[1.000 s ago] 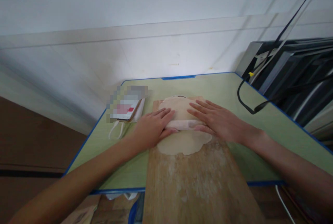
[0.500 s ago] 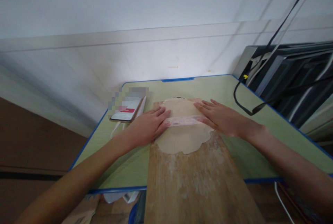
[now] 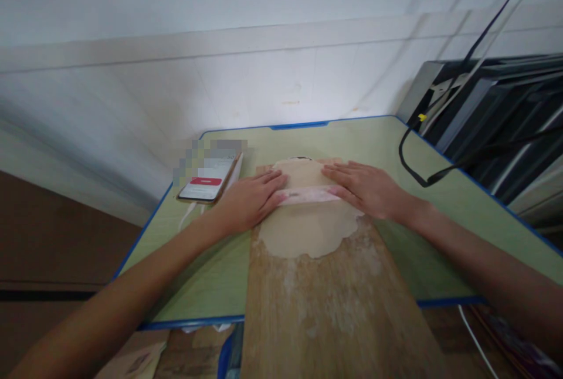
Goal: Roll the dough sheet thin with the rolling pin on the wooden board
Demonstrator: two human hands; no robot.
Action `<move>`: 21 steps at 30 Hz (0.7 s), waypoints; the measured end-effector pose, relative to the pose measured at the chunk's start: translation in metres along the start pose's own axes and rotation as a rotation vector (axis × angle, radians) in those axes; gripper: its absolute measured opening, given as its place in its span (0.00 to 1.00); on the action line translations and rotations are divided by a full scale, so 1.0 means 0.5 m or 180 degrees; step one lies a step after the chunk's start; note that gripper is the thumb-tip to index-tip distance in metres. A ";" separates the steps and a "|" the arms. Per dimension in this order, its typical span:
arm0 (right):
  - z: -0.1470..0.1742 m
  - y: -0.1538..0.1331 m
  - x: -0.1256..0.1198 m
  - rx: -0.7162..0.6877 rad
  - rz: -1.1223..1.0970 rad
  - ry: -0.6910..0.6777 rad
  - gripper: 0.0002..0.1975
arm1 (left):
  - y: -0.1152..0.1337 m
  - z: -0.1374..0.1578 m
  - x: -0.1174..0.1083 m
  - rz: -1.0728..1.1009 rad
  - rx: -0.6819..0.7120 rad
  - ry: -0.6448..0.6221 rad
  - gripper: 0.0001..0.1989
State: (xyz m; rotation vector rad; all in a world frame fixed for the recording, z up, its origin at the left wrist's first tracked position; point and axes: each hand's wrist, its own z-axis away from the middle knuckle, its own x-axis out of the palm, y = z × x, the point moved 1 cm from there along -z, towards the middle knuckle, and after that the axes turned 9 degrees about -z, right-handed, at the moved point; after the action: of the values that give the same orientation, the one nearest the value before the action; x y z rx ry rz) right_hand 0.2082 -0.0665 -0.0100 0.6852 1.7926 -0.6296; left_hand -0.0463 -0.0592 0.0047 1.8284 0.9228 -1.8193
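My left hand (image 3: 248,203) and my right hand (image 3: 369,188) lie over the two ends of a pale, thin rolling pin (image 3: 305,195). Fingers point inward and are stretched out, with thumbs along the pin rather than wrapped round it; both palms hide its ends. Beneath the pin is a thin, wide sheet of dough (image 3: 308,229) with a ragged near edge. The dough rests on a long wooden board (image 3: 325,308) dusted with flour. Part of each dough side is covered by my hands.
The board stands on a pale green table (image 3: 211,285) with blue edging and juts past its near edge. To the left, a phone (image 3: 204,188) leans with a white cable. Black cable (image 3: 424,179) hangs over the right side near dark flat panels (image 3: 497,115). A white wall (image 3: 246,85) rises behind.
Both hands and the rolling pin have shifted slightly away from me across the dough. The camera view has tilted a little; the board and phone seem to stay in place.
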 end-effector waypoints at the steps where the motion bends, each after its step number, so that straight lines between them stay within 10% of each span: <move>1: 0.000 0.008 0.000 0.0030 -0.0052 -0.0039 0.29 | -0.008 -0.002 0.000 0.0024 0.0061 -0.0018 0.24; 9: 0.020 -0.006 -0.008 -0.0352 -0.0008 -0.0321 0.39 | 0.018 0.016 -0.006 -0.0065 0.0073 -0.0117 0.24; 21: 0.013 -0.055 -0.003 -0.0498 0.0188 0.0057 0.28 | 0.061 0.025 -0.004 -0.0153 0.0031 0.0171 0.23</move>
State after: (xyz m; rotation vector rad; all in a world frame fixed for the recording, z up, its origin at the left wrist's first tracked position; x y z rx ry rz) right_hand 0.1930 -0.0903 -0.0082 0.6363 1.8100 -0.4399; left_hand -0.0339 -0.0895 0.0006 1.8850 0.9870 -1.8142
